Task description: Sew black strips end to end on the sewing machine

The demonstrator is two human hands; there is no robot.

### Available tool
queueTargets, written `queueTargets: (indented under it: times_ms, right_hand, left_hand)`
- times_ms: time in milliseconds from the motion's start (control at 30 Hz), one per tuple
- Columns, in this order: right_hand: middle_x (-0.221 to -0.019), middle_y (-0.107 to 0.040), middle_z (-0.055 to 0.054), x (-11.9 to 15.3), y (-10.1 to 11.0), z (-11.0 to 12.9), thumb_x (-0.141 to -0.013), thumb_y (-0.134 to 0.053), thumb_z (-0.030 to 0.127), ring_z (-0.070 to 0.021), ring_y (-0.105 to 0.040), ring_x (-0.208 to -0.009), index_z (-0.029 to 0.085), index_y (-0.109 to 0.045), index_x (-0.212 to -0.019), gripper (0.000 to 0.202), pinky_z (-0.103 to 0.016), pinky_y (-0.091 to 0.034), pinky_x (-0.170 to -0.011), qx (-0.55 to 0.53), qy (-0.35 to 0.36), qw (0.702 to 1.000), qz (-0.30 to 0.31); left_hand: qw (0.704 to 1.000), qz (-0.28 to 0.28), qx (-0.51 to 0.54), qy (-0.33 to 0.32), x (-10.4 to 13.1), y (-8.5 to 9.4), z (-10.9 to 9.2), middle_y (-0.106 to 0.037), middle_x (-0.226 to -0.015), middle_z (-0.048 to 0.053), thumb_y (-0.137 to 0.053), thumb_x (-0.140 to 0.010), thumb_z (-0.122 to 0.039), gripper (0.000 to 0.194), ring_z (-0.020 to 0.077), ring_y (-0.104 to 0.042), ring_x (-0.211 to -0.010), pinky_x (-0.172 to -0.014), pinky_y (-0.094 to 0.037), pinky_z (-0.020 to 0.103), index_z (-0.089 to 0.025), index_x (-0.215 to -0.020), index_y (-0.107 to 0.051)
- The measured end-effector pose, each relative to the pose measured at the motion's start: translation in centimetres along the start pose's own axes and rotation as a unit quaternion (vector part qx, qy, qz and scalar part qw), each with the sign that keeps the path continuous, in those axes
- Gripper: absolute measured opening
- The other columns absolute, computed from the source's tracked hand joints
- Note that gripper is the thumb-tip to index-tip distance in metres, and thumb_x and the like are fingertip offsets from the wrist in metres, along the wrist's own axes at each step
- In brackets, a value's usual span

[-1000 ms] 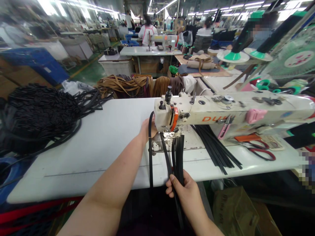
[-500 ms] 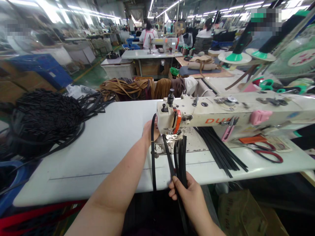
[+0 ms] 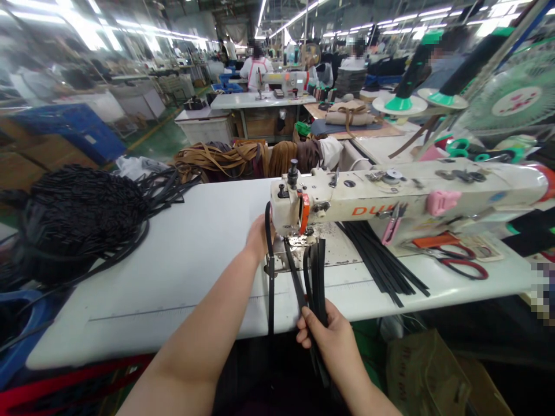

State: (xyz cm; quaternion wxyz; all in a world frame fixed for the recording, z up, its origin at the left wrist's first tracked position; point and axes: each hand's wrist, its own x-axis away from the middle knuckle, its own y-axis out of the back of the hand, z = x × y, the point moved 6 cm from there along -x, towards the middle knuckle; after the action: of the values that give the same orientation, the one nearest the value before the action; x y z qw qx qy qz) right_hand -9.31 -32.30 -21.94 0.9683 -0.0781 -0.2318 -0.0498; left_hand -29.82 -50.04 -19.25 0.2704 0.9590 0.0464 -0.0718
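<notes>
My right hand [image 3: 325,332] is closed around several black straps [image 3: 319,277] in front of the sewing machine [image 3: 390,196]. One of them, a single black strap [image 3: 293,271], runs from my fingers up to the presser foot [image 3: 299,240]. My left hand [image 3: 259,236] reaches to the left side of the machine head; the head and a strap hide its fingers. Past that wrist a long black strap [image 3: 271,300] loops down over the table's front edge.
A bunch of black straps [image 3: 381,263] lies under the machine arm, with red-handled scissors [image 3: 463,267] to its right. Pink thread snips [image 3: 393,225] hang on the machine. A large black strap bundle [image 3: 87,219] sits at left on the white table [image 3: 195,231].
The whole view has shifted slightly, with the machine a little further left in it. A mark on the long left strap sits lower. Both hands keep nearly the same places.
</notes>
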Motion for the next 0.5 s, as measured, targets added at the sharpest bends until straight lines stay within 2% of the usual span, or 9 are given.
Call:
queueTargets:
  times_ms: [100,167,233,300,333,400,500]
  right_hand:
    - [-0.061,-0.069,0.001,0.1,0.1,0.1,-0.065,-0.084,0.07,-0.0122,-0.061,-0.046,0.017,-0.06,-0.086,0.061,-0.023,-0.048,-0.045,-0.001,0.0,1.0,0.0]
    - [-0.061,-0.068,0.001,0.1,0.1,0.1,-0.065,-0.084,0.069,-0.0123,-0.061,-0.046,0.018,-0.06,-0.087,0.06,-0.023,-0.047,-0.045,-0.006,0.001,1.0,0.003]
    - [-0.06,-0.068,0.002,0.0,0.1,0.0,-0.064,-0.085,0.069,-0.0128,-0.061,-0.045,0.018,-0.059,-0.086,0.061,-0.023,-0.046,-0.044,-0.01,-0.001,1.0,0.004]
    - [-0.059,-0.067,0.002,-0.1,0.1,-0.2,-0.063,-0.085,0.07,-0.0129,-0.06,-0.044,0.018,-0.059,-0.086,0.062,-0.022,-0.045,-0.042,-0.01,-0.004,1.0,0.008]
    - [-0.058,-0.067,0.002,-0.2,0.1,-0.4,-0.063,-0.084,0.07,-0.0128,-0.06,-0.043,0.018,-0.059,-0.087,0.062,-0.022,-0.044,-0.042,-0.01,-0.003,1.0,0.01]
    - [-0.058,-0.067,0.002,-0.4,0.2,-0.8,-0.066,-0.083,0.069,-0.0119,-0.059,-0.042,0.018,-0.06,-0.088,0.06,-0.022,-0.042,-0.041,-0.008,0.008,1.0,0.009]
    - [-0.055,-0.067,0.001,-0.9,0.5,-1.6,-0.067,-0.083,0.068,-0.0107,-0.055,-0.039,0.019,-0.061,-0.086,0.057,-0.021,-0.038,-0.04,-0.015,0.027,0.999,-0.011]
  left_hand:
    - [0.999,-0.015,-0.018,-0.047,2.4,0.0,0.0,-0.075,-0.104,0.008,-0.061,-0.091,-0.025,0.014,0.0252,-0.069,-0.105,-0.097,-0.057,0.04,-0.017,-0.091,-0.072]
    - [0.994,-0.007,-0.03,-0.104,4.8,-0.2,0.0,-0.075,-0.104,0.007,-0.059,-0.091,-0.02,0.014,0.0224,-0.07,-0.103,-0.1,-0.057,0.041,-0.018,-0.088,-0.072]
    - [0.981,0.009,-0.04,-0.188,7.5,-0.5,-0.4,-0.074,-0.114,0.008,-0.056,-0.096,-0.022,0.018,0.0235,-0.067,-0.117,-0.11,-0.053,0.045,-0.019,-0.101,-0.073]
    - [0.968,0.018,-0.084,-0.234,9.7,-0.7,-0.6,-0.069,-0.131,0.011,-0.058,-0.098,-0.028,0.03,0.0272,-0.057,-0.135,-0.116,-0.048,0.05,-0.018,-0.125,-0.068]
    - [0.962,0.022,-0.11,-0.25,10.5,-0.9,-0.8,-0.067,-0.135,0.012,-0.059,-0.098,-0.029,0.035,0.0286,-0.055,-0.138,-0.117,-0.047,0.053,-0.018,-0.131,-0.065]
    - [0.952,0.046,-0.163,-0.254,11.4,-1.3,-0.9,-0.064,-0.141,0.011,-0.06,-0.098,-0.03,0.041,0.0295,-0.054,-0.139,-0.118,-0.046,0.056,-0.02,-0.138,-0.06]
    - [0.946,0.058,-0.209,-0.24,11.4,-1.5,-1.3,-0.061,-0.145,0.011,-0.058,-0.099,-0.028,0.045,0.0296,-0.052,-0.141,-0.118,-0.046,0.058,-0.021,-0.143,-0.055]
